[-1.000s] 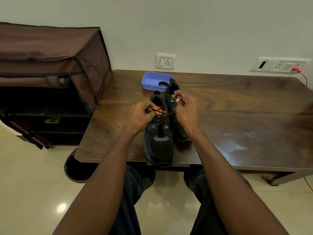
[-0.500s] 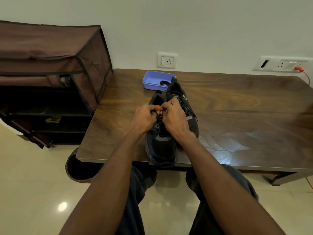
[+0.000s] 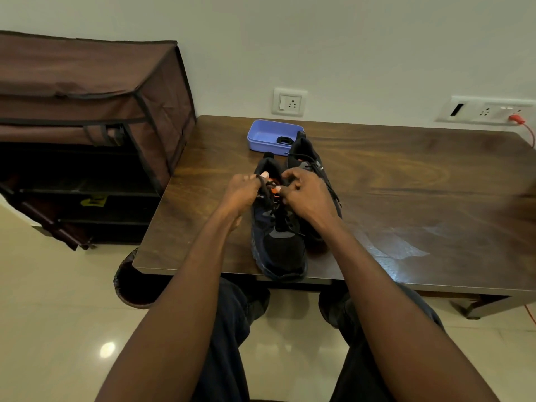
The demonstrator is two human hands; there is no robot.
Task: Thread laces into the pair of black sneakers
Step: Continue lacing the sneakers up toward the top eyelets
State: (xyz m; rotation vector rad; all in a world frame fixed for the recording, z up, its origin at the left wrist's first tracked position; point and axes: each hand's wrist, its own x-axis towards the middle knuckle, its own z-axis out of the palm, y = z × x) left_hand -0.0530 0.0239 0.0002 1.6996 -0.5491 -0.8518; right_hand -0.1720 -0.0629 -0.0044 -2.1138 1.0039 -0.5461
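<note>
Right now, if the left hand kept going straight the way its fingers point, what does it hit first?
Probably the right hand: the left hand points across the near sneaker at its lace, close by. Depth is unclear.

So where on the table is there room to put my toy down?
The widest bare patch of the table lies right of the right sneaker, out to the far edge. A smaller strip lies between the shoe rack and the left sneaker. It is crowded mid-table, where both hands work the lace before the blue tray.
</note>
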